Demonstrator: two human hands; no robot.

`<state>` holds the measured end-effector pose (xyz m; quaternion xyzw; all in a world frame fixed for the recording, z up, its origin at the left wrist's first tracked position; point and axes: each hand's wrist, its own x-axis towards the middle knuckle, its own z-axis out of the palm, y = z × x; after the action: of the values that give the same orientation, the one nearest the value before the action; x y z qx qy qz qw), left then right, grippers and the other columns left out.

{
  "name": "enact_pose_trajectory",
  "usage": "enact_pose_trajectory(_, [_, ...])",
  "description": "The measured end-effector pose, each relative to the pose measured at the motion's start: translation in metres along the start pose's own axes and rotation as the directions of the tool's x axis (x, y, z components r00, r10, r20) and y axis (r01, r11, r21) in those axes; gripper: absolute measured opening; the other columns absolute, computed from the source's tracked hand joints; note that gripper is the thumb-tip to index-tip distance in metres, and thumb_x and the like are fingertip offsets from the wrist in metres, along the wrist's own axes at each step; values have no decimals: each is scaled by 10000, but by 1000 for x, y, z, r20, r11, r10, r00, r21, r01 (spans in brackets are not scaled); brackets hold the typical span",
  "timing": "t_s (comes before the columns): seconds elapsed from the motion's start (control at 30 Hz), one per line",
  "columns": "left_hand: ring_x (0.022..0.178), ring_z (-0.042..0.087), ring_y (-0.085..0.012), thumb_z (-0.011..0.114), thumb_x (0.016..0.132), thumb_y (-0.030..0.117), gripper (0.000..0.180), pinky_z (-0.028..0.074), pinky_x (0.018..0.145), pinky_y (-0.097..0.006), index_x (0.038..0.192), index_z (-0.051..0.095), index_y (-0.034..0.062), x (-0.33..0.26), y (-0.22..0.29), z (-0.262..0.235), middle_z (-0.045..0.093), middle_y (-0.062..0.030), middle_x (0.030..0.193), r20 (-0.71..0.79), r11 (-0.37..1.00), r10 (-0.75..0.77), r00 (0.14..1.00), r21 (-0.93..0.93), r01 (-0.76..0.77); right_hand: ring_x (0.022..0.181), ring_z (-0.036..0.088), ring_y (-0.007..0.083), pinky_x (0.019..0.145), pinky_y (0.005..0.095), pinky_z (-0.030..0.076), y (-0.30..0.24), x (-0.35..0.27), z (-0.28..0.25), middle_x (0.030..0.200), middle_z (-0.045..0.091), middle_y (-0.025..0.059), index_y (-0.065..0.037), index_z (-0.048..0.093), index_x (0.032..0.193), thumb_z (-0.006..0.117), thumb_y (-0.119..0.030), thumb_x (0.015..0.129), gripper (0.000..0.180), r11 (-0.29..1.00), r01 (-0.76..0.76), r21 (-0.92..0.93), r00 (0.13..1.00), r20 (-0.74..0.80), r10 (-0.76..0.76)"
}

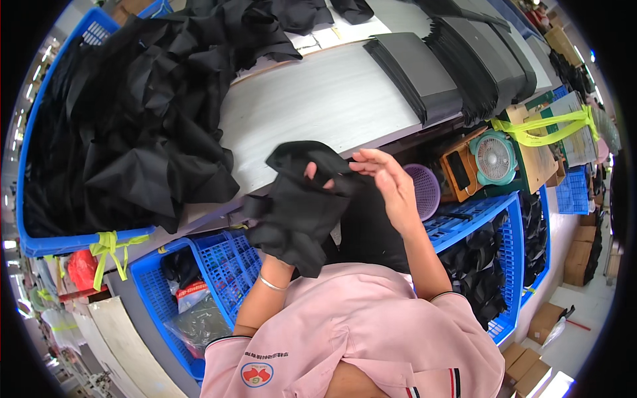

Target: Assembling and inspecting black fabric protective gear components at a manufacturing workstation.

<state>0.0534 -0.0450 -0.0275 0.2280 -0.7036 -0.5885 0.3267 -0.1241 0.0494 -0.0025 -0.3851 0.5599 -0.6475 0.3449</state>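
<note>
At the near side of the worktable [312, 103], a black cloth [298, 207] is draped over the left hand [310, 170] (its grip, mostly covered, cannot be told), and could be creased if tugged unevenly by the right hand [395, 189], whose fingers are loosely parted beside it.

The left one of two head cameras is looking down over the pink shirt [345, 298], and the hands [397, 199] are showing quite near, around the middle. The bench [312, 93] is stretching away toward the top. The wide view is bending straight edges, and its corners are going black.
</note>
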Motion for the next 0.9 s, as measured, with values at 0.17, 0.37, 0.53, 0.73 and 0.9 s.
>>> enact_pose_trajectory(0.17, [1270, 514, -244, 575, 999, 170, 479, 385, 1111, -351, 1457, 478, 64, 6, 2, 2, 567, -79, 1368, -77, 956, 93, 993, 285, -67, 1214, 580, 342, 1043, 391, 452, -8, -18, 14, 1335, 573, 174, -15, 526, 1350, 769, -47, 784, 617, 695, 282, -661, 950, 89, -301])
enact_pose_trajectory(0.37, [1244, 534, -245, 576, 998, 161, 469, 403, 1094, -358, 1446, 485, 54, -24, -19, 22, 576, -85, 1352, 9, 996, -32, 999, -83, 32, 1108, 616, 283, 908, 392, 506, 19, -7, 10, 1104, 676, 74, -87, 684, 1071, 662, 2, 687, 395, 608, 319, -727, 897, 25, -440])
enact_pose_trajectory(0.53, [1223, 551, -246, 577, 997, 154, 461, 419, 1080, -364, 1436, 491, 45, -31, -57, -67, 584, -89, 1339, 200, 916, -157, 967, -336, 218, 1091, 584, 310, 1027, 488, 394, 8, -13, -10, 1001, 643, 83, -42, 650, 752, 739, -181, 854, 194, 845, 528, -83, 769, 469, -434])
enact_pose_trajectory(0.73, [1197, 571, -247, 577, 996, 146, 451, 438, 1063, -371, 1425, 498, 35, -3, -86, -99, 594, -94, 1323, 141, 776, -391, 910, -480, 408, 1036, 584, 309, 891, 429, 456, -22, 31, -20, 1157, 584, 106, -28, 595, 770, 714, -171, 879, 216, 798, 510, -320, 819, 463, -338])
enact_pose_trajectory(0.9, [1060, 643, -236, 611, 981, 143, 409, 513, 965, -383, 1359, 537, 7, 19, -64, -58, 644, -85, 1230, -81, 700, -465, 881, -643, 311, 1061, 651, 250, 867, 340, 525, 4, 121, -25, 1187, 571, 112, -13, 609, 1074, 661, 1, 890, 191, 731, 563, -385, 825, 216, -522])
